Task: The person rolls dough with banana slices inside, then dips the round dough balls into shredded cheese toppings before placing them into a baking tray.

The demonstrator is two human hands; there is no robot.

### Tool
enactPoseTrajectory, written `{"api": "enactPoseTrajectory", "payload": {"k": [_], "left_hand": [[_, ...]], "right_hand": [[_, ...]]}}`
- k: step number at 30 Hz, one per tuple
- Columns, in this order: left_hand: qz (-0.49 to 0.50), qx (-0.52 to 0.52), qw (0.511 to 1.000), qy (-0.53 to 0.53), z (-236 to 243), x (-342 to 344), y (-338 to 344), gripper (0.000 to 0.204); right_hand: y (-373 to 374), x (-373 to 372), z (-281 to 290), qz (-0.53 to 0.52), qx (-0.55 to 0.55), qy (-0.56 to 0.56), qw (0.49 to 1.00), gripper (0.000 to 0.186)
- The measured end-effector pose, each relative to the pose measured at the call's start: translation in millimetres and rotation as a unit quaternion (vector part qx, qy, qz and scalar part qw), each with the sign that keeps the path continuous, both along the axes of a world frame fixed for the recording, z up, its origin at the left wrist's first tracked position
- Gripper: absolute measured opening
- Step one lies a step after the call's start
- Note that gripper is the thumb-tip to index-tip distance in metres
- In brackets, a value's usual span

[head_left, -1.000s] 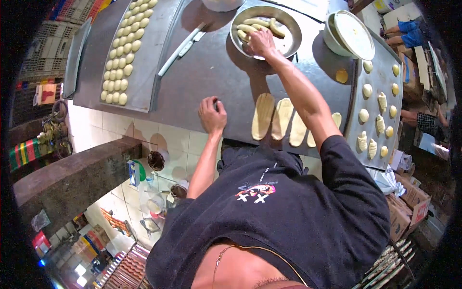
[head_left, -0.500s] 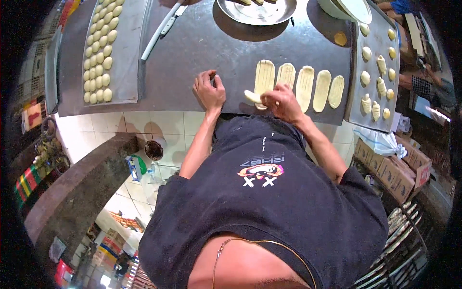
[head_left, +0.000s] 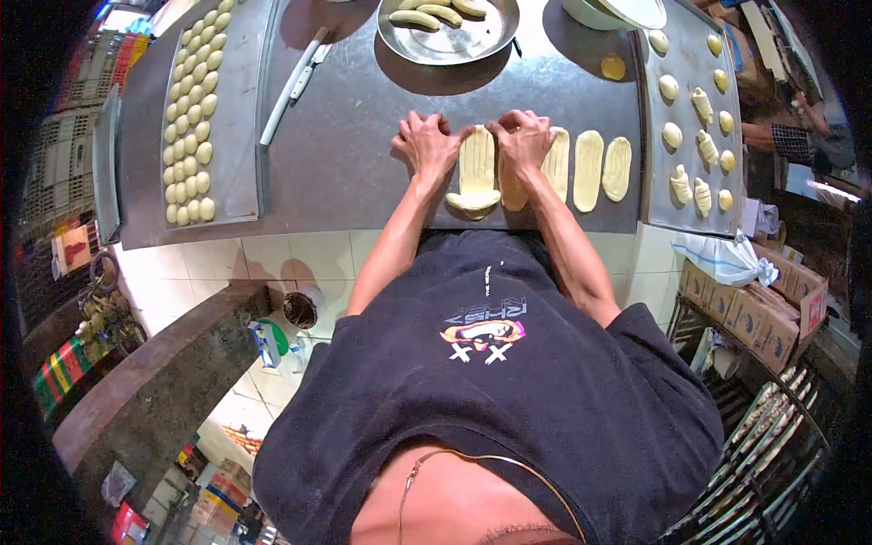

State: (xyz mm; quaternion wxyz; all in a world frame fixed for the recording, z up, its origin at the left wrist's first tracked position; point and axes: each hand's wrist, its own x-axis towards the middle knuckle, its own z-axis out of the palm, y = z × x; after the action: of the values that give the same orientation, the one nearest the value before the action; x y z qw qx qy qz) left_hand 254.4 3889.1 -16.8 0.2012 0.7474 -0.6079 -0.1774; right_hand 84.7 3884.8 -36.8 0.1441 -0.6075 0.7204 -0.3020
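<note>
A flat, slit dough strip lies lengthwise in front of me, the leftmost of several. Across its near end rests a peeled banana piece. My left hand pinches the strip's far left corner between thumb and finger. At the far right corner, my right hand pinches the same strip. My right hand and wrist partly cover the second dough strip. More strips, among them a smooth-looking one, lie in a row to the right.
A round metal pan with peeled bananas stands at the far side. Left are a knife, a white stick and a tray of dough balls. Another tray with balls and wrapped rolls sits right. A white tub stands behind.
The banana piece has left my right hand and lies across the strip's near end. Both hands have moved to the strip's far end; my left came off the bare table.
</note>
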Motion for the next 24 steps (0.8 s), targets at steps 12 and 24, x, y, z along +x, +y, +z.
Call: {"api": "enactPoseTrajectory", "payload": {"k": [12, 24], "left_hand": [[0.014, 0.101, 0.994, -0.025, -11.7, -4.2, -64.6, 0.047], [-0.424, -0.241, 0.87, 0.07, -19.5, 48.6, 114.2, 0.021]], "right_hand": [[-50.2, 15.1, 11.8, 0.0, 0.23, -0.01, 0.973, 0.042], [109.7, -29.6, 14.9, 0.464, -0.088, 0.039, 0.881, 0.02]]}}
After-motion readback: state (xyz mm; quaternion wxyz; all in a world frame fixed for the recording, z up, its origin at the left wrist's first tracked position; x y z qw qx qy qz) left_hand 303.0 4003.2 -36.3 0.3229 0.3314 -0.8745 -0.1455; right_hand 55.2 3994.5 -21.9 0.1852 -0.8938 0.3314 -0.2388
